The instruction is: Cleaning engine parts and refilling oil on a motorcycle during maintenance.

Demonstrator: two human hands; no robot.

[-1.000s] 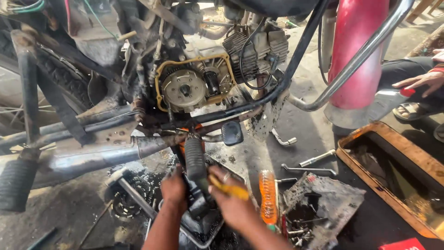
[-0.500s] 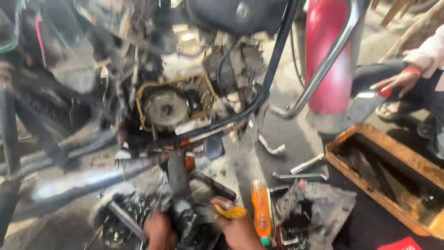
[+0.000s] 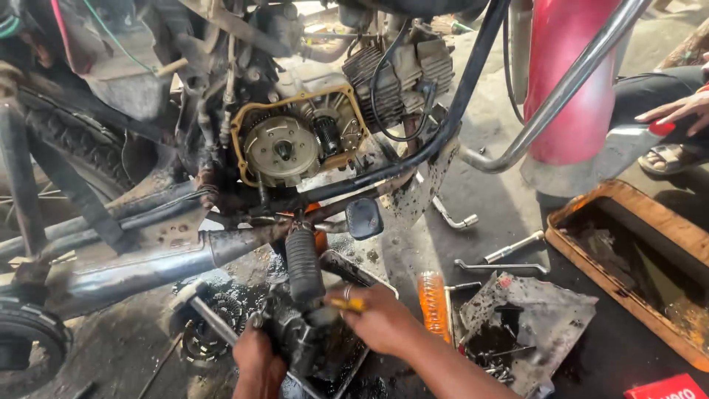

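Note:
My left hand grips the lower left side of a dark, oily engine cover part held over a metal tray on the ground. My right hand rests on the part's right side and holds a small yellow-handled tool against it. A black ribbed footrest rubber hangs just above the part. Behind it stands a motorcycle with its side cover off, showing the round clutch assembly inside a yellow gasket rim.
An orange-handled screwdriver lies right of my right hand. Spanners and a greasy sheet with bolts lie further right. A wooden tray sits at the right edge. Another person's hand shows at upper right. The exhaust pipe runs left.
The view has shifted and steadied. My hands have stayed low on the dark part, with the right hand now lying more over its top.

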